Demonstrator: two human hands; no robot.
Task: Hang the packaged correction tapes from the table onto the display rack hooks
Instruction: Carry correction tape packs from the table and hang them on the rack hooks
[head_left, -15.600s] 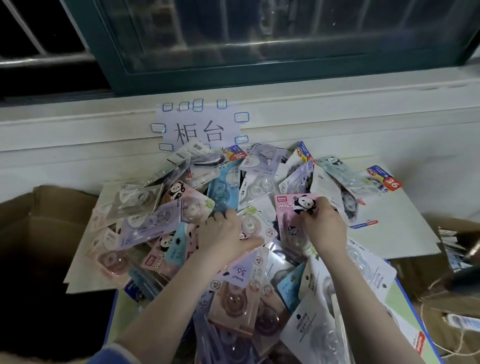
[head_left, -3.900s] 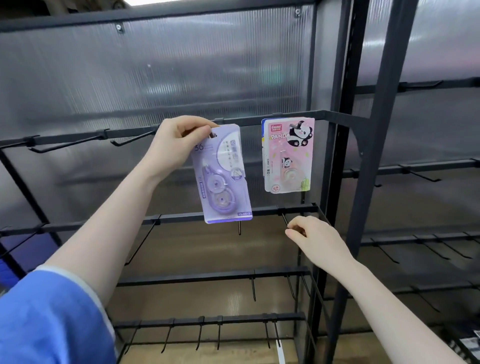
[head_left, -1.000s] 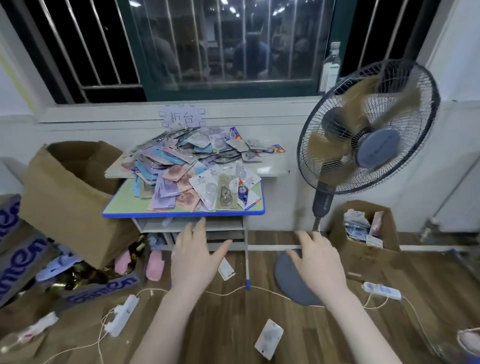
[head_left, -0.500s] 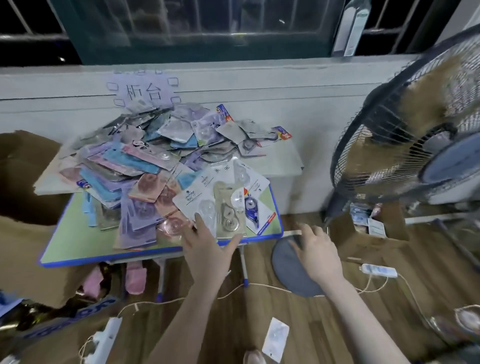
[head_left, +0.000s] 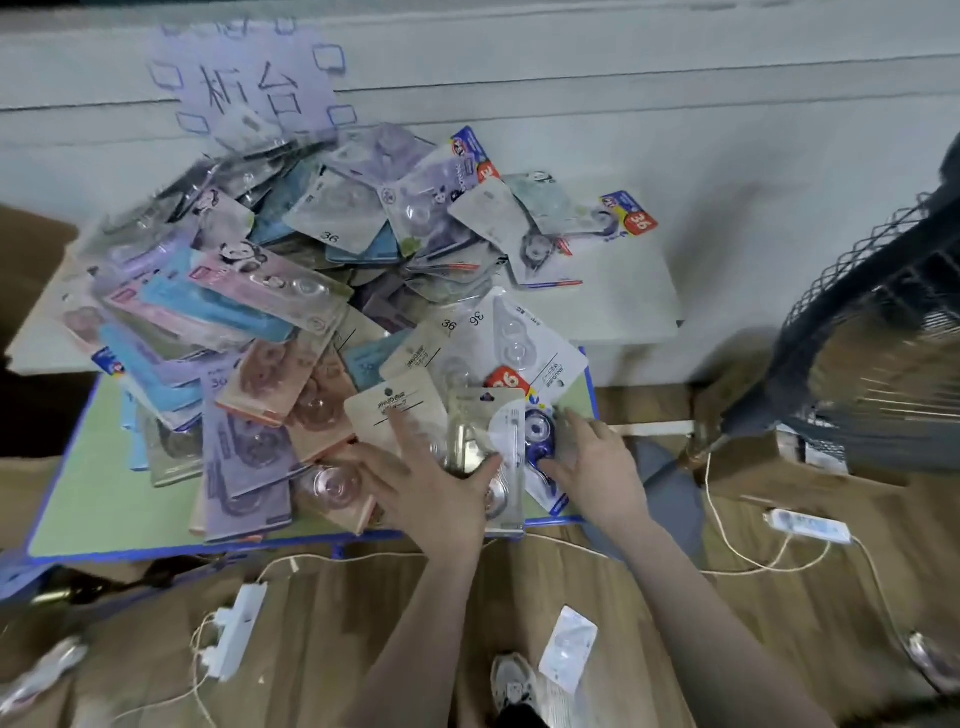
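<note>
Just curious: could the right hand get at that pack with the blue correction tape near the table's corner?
Probably yes: the right hand already rests on the blue-tape pack, which lies on top of the pile with nothing covering it.

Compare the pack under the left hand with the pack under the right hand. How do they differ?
The gold-dispenser pack under the left hand holds a gold dispenser; the blue-dispenser pack under the right hand holds a blue one. The gold-dispenser pack overlaps the blue-dispenser pack and overhangs the table edge. Both lie flat, with clear blisters.
</note>
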